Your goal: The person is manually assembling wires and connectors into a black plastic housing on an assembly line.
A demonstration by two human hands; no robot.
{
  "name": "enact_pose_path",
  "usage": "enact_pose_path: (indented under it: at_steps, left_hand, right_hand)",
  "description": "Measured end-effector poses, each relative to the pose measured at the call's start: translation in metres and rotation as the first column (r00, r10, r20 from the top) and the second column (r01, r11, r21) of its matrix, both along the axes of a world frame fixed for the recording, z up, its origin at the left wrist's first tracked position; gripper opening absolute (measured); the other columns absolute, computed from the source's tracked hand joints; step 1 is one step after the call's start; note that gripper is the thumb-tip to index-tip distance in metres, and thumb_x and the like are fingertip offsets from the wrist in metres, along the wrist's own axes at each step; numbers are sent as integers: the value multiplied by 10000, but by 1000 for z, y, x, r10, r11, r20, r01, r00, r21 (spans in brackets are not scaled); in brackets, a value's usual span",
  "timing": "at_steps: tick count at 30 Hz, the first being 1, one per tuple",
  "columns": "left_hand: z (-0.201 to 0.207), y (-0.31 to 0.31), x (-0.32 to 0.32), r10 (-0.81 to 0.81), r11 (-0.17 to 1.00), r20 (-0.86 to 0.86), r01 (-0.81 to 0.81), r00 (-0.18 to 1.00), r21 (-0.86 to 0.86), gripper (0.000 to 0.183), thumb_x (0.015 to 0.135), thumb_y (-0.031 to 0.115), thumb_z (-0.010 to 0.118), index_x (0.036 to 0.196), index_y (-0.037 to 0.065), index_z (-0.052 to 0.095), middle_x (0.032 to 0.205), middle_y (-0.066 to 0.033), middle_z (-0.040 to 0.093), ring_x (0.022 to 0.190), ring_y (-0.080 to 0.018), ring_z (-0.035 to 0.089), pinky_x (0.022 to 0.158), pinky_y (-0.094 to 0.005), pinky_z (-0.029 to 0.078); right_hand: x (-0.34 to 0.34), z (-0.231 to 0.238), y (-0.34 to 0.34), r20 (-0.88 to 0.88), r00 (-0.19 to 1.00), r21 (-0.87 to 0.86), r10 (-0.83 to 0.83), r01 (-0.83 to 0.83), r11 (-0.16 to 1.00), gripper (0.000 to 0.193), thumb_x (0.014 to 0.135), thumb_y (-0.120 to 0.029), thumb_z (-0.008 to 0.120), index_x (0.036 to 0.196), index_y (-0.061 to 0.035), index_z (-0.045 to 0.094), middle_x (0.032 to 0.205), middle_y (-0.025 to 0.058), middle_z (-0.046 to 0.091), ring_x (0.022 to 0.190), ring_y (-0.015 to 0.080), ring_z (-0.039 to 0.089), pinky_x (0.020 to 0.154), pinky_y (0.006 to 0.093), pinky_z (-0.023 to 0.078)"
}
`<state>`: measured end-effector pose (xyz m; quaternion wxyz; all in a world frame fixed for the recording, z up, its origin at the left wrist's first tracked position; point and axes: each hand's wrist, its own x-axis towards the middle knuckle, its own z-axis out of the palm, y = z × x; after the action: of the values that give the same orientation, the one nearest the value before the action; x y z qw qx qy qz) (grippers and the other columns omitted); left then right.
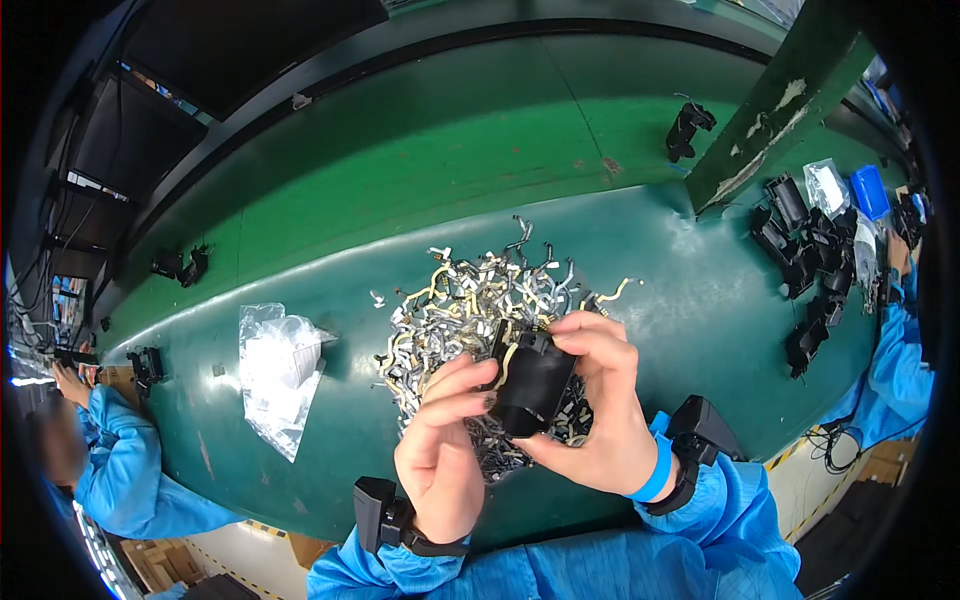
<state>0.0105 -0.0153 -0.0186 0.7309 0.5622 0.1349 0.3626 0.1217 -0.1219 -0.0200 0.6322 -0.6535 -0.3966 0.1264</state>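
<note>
R hand [608, 418] is pinching black housing [540, 385] top & bottom, long axis running approx. near-to-far; L hand [443, 452] is bordering its left edge, grip unclear, cable pile [440, 320] lying below on counter [690, 330]

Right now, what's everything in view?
Held part: one, black, between hands
Cables: uncountable, mostly grey and yellow, centre
Plastic bags: at least two, clear, left and right
Loose parts: many, black, mostly right
Bin: one, blue, right
Pillar: one, green, upper right
Screens: several, black, upper left
People: at least two, blue sleeves, edges
Boxes: several, brown, lower sides
Table: one, green, middle
Wrist devices: two, black, both wrists
Left hand: one, bare, part's left
Right hand: one, bare, part's right
</note>
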Motion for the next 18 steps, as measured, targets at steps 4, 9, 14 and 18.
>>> enact_pose_path:
  at_steps: [4, 9, 14, 18]
  left_hand:
    - [4, 0, 5, 153, 983, -19, -154, 988, -96, 367, 711, -103, 651, 1016, 32, 497, 1042, -160, 641, 1099, -263, 565, 1062, -438, 343]
    - [8, 0, 10, 256, 947, -70, -265, 964, -184, 313, 774, -162, 607, 930, 55, 445, 925, -129, 636, 919, -190, 571, 908, -361, 435]
    - [11, -1, 10, 290, 947, -100, -301, 952, -117, 302, 814, -110, 614, 872, 89, 394, 816, -68, 595, 870, -163, 527, 871, -337, 411]
    - [12, -3, 11, 316, 942, -142, -328, 938, -69, 306, 843, -75, 614, 853, 107, 368, 778, -22, 535, 835, -139, 483, 845, -313, 389]
  right_hand:
    - [-11, -2, 4, 49, 997, -1, 64, -64, 998, 832, 562, 11, 812, 1262, -71, 371, 1206, 209, 415, 1127, 378, 447, 931, 447, 437]
    - [-19, -3, 4, 83, 993, -11, 84, -83, 996, 837, 561, 3, 825, 1262, -74, 373, 1221, 206, 395, 1113, 375, 455, 911, 447, 456]
    - [-22, -2, 7, 172, 983, -65, 67, -56, 996, 841, 557, 21, 827, 1260, -74, 376, 1228, 203, 377, 1099, 364, 467, 890, 435, 473]
    - [-23, -2, 9, 197, 979, -65, 53, -41, 997, 840, 553, 24, 827, 1256, -75, 378, 1210, 192, 383, 1078, 354, 476, 864, 423, 482]
